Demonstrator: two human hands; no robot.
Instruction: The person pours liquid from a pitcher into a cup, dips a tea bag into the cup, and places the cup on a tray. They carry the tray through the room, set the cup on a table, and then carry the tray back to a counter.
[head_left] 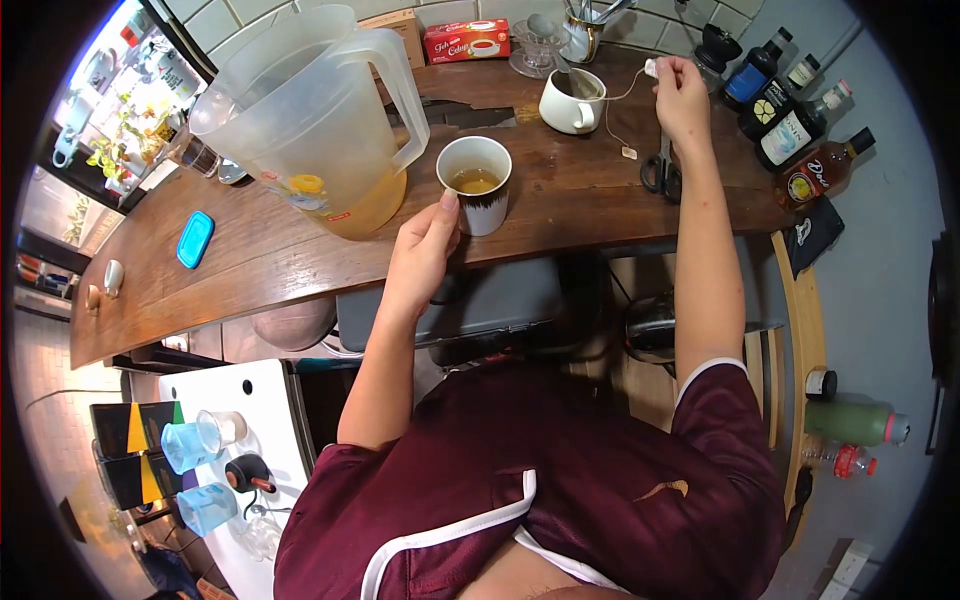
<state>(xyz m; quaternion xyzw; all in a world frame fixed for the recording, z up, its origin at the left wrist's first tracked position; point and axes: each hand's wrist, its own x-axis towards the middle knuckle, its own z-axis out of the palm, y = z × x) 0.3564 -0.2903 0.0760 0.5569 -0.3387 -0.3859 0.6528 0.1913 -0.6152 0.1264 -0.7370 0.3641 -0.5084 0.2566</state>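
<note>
My left hand grips a paper cup that is white with a dark printed band and holds yellowish-brown liquid. Over the right part of the wooden counter, my right hand pinches a small white piece, perhaps a tea bag tag. From it a thin string sags towards a white mug. A grey-green object, possibly a tea bag, shows at the mug's mouth. Another string ends in a small paper tag beside the mug. Dark-handled scissors lie below my right hand.
A large translucent pitcher with some amber liquid stands left of the cup. A red tea box and a glass dripper are at the back. Several bottles line the right end. A blue lid lies on the counter.
</note>
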